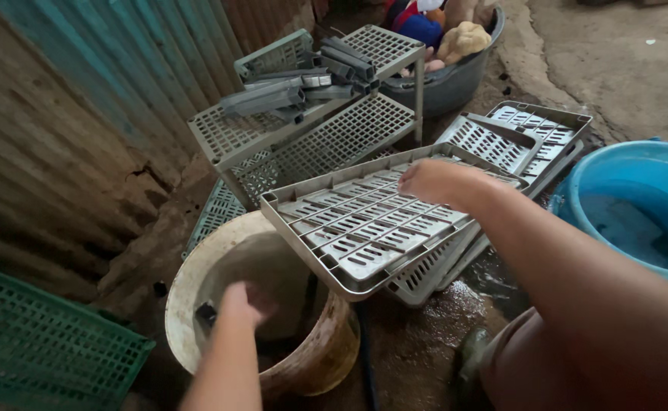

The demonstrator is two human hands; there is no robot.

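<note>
My right hand (439,183) grips the far edge of a grey slotted plastic shelf tray (357,228) and holds it tilted over a cream-coloured bucket (197,278). Inside that bucket my left hand (244,299) reaches down, fingers curled; whether it holds anything is hidden. More grey slotted trays (516,137) lie stacked under and behind the held one on wet ground.
A grey shelf rack (311,122) with loose grey posts on top stands against a corrugated metal wall. A blue basin (642,205) with water sits at right. A green crate (37,342) lies at lower left. A grey tub (448,84) with cloths stands behind.
</note>
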